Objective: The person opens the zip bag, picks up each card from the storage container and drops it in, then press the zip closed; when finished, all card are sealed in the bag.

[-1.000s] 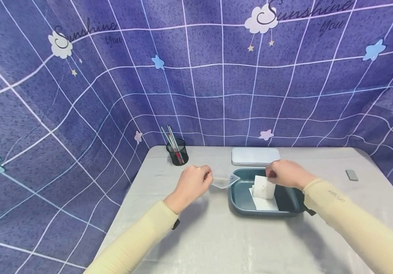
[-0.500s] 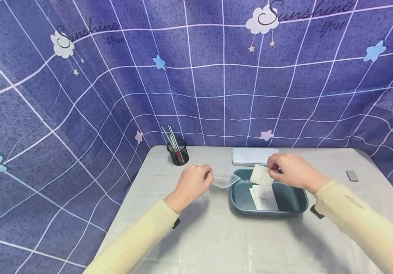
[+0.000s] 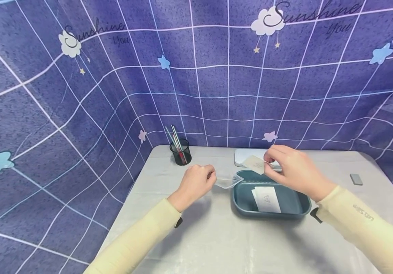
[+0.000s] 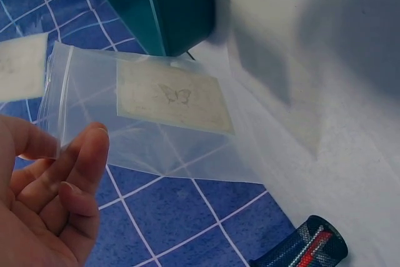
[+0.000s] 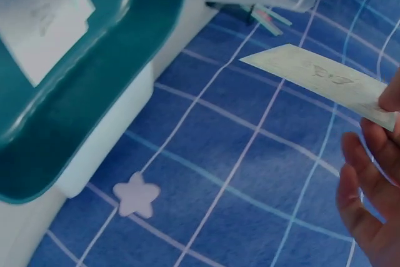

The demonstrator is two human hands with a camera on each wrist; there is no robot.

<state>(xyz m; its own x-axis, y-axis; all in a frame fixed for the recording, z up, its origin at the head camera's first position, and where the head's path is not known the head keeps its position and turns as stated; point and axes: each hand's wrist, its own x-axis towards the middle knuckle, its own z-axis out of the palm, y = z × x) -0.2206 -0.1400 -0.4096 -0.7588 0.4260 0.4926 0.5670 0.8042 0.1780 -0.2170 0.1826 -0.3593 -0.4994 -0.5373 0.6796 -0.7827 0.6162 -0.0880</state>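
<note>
My left hand (image 3: 196,184) pinches the zip end of a clear zip bag (image 4: 137,145). Inside the bag lies a pale card (image 4: 175,97) printed with a butterfly. Between thumb and fingers, my right hand (image 3: 293,169) grips another cream card (image 5: 319,78) by one end; a butterfly shows on it too. This card is held tilted above the far rim of a teal tray (image 3: 271,215), to the right of the bag's opening. Several white cards (image 3: 268,199) overlap in the tray, the top one bearing a faint print.
Behind the tray lies a flat white case (image 3: 240,158), partly covered by the held card. A black mesh pen cup (image 3: 181,154) with several sticks stands at the back left. On the right is a small grey block (image 3: 356,179). A purple gridded curtain (image 3: 210,83) surrounds the table.
My right hand has lifted a card out of the tray and tilted it, moving up and back to above the far rim. My left hand keeps holding the bag in nearly the same place.
</note>
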